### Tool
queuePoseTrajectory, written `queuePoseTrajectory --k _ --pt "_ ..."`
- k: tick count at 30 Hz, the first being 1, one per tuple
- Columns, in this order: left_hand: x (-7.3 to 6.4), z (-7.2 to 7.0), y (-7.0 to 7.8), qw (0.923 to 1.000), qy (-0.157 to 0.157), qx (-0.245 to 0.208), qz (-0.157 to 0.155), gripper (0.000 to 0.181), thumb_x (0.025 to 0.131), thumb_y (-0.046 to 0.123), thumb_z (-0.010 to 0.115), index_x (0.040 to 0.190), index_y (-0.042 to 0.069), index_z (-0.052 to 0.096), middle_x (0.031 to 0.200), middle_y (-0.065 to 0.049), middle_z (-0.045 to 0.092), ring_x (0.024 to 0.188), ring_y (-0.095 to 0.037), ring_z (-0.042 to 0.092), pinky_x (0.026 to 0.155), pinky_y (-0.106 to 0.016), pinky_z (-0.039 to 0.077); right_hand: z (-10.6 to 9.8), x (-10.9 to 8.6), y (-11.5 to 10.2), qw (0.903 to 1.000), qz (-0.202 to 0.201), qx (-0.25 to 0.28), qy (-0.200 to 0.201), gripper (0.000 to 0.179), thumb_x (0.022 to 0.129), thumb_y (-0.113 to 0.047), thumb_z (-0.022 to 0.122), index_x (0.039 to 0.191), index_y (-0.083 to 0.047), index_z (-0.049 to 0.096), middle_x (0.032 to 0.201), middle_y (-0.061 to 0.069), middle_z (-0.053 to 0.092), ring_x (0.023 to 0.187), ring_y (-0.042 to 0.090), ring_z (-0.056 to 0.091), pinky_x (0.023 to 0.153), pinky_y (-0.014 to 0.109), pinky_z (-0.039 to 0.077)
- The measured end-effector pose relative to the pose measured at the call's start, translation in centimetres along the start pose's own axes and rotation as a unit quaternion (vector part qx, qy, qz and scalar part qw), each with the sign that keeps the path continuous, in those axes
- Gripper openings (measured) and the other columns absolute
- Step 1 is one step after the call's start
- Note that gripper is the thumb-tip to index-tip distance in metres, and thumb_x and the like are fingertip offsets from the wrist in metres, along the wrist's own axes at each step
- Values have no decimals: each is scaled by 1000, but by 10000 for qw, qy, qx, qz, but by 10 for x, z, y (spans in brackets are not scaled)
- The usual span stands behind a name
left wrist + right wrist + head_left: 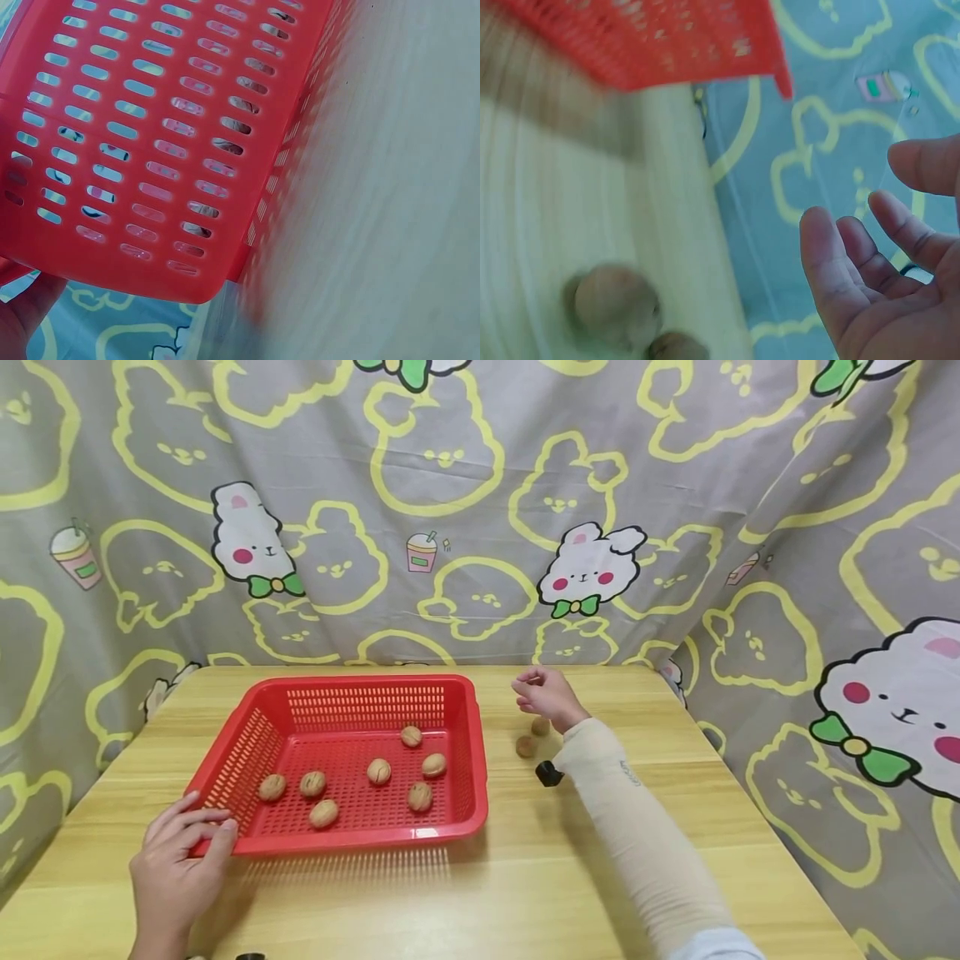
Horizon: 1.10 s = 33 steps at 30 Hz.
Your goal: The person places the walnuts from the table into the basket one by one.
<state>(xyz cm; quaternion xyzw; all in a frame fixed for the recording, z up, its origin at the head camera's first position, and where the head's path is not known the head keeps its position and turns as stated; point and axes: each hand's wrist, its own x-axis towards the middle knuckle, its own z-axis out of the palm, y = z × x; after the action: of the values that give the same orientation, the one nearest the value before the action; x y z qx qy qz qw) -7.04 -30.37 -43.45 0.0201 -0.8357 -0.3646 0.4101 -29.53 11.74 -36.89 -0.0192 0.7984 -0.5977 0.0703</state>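
Note:
A red plastic basket (352, 842) with slotted walls stands on the left of the table, with several walnuts (378, 771) spread over its floor. My left hand (180, 860) grips its rim at the near left corner; the left wrist view shows the slotted wall (142, 150) close up. To the right of the basket, my right hand (551, 695) is raised over the table, holding nothing. Its fingers (829, 262) are loosely bent and apart from the thumb in the right wrist view. Two walnuts lie on the table near that hand, one of them (617, 306) blurred.
The wooden table (525, 893) reaches back to a grey patterned curtain (465, 460), which also hangs along the right side. A small black object (549, 773) sits at the right wrist. Another dark object (250, 957) shows at the bottom edge of the head view.

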Motion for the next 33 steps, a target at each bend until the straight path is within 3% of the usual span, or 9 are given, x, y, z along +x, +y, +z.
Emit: queuePoseTrajectory --k 4,8,15,22,29,33 --pt "1 0 0 10000 3 -11 -4 19 73 1 74 57 3 64 91 38 52 117 9 45 98 -12 30 -9 2 13 9998 53 -146 111 23 95 -12 60 110 4 54 96 11 54 82 23 62 73 27 55" --pt "1 0 -2 10000 39 8 -3 19 73 1 74 57 4 65 91 38 52 117 8 46 99 -12 30 -15 4 24 9992 101 -322 193 24 94 -12 61 110 5 54 97 12 56 81 25 60 75 33 55" --pt "2 0 0 9998 73 -122 155 18 72 -2 73 57 3 64 92 38 53 117 7 47 99 -13 31 -23 4 48 9914 340 -1188 422 39 92 -19 62 123 2 52 106 16 59 81 25 60 73 32 50" --pt "1 0 2 10000 -13 -44 -59 20 73 -1 74 57 5 64 90 37 53 116 9 45 98 -12 30 -29 -2 71 9844 812 -1555 124 56 91 -26 63 137 0 44 111 17 62 83 26 60 76 37 51" --pt "0 0 2 10000 13 -74 -14 19 72 0 74 57 5 65 90 38 53 116 9 46 97 -11 31 -26 -5 80 9767 720 -2017 126 52 94 -31 61 133 1 50 119 22 59 86 25 63 84 40 49" --pt "0 0 4 9999 65 -95 68 20 72 -1 74 56 5 64 91 36 54 116 8 46 97 -11 31 -24 -6 80 9719 596 -2267 210 45 94 -30 62 124 2 55 114 21 61 93 30 62 87 43 48"
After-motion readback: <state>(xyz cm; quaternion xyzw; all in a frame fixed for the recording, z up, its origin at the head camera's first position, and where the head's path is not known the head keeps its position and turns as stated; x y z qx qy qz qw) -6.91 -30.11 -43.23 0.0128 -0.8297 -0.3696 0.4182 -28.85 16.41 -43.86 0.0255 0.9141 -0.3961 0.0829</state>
